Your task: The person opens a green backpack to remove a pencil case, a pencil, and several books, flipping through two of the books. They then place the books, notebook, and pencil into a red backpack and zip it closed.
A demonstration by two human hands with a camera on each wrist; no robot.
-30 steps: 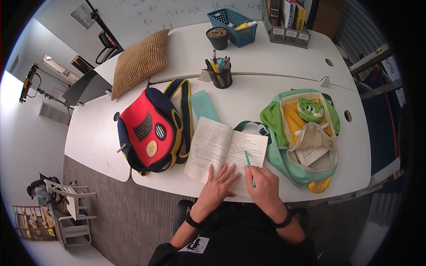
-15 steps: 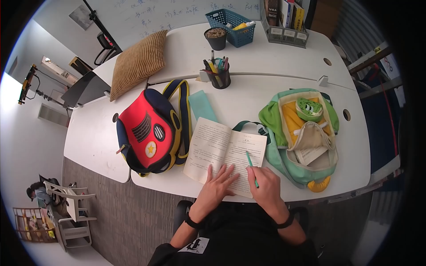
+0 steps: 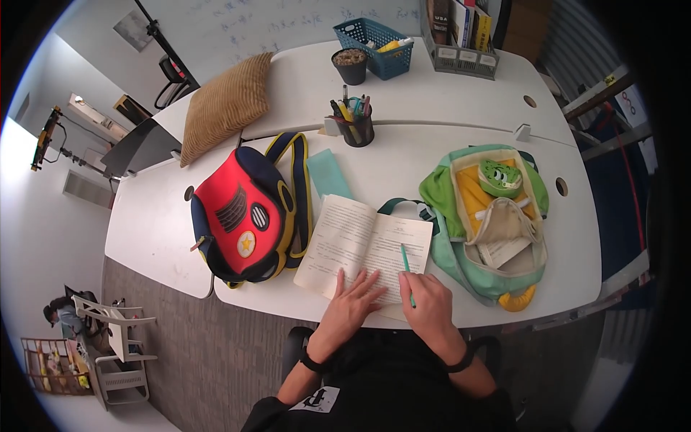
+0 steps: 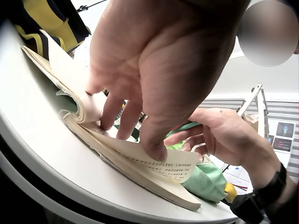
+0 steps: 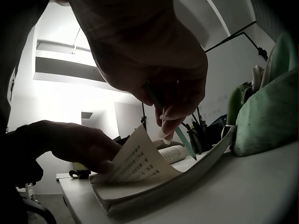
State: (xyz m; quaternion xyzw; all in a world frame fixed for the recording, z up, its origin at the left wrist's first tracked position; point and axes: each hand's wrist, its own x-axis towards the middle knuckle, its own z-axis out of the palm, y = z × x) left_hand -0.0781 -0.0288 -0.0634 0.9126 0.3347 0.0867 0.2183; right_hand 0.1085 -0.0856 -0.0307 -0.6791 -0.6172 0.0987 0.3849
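Note:
An open paperback book point(image 3: 342, 230) lies on the white table, printed text on both pages. My left hand point(image 3: 349, 306) rests on its lower part, fingers spread over the pages near the middle fold. In the left wrist view, the left thumb point(image 4: 156, 140) presses on the right-hand page, whose lower corner curls up. My right hand point(image 3: 428, 301) pinches a slim green pencil point(image 3: 404, 258) above the right page. Its tip points down at the text, close over the page in the right wrist view, where the lifted page corner point(image 5: 135, 163) also shows.
A red and navy backpack point(image 3: 234, 209) lies left of the book, a teal notebook point(image 3: 330, 175) behind it. On the right sits an unzipped green backpack point(image 3: 450, 183). Farther back are a pen holder point(image 3: 358, 132), potted plant point(image 3: 350, 68), blue basket point(image 3: 392, 61) and corduroy cushion point(image 3: 227, 108).
The pencil tip has shifted slightly right along the page, and my right hand has tilted a little and back. The book's left page has moved slightly. My left hand stays in place.

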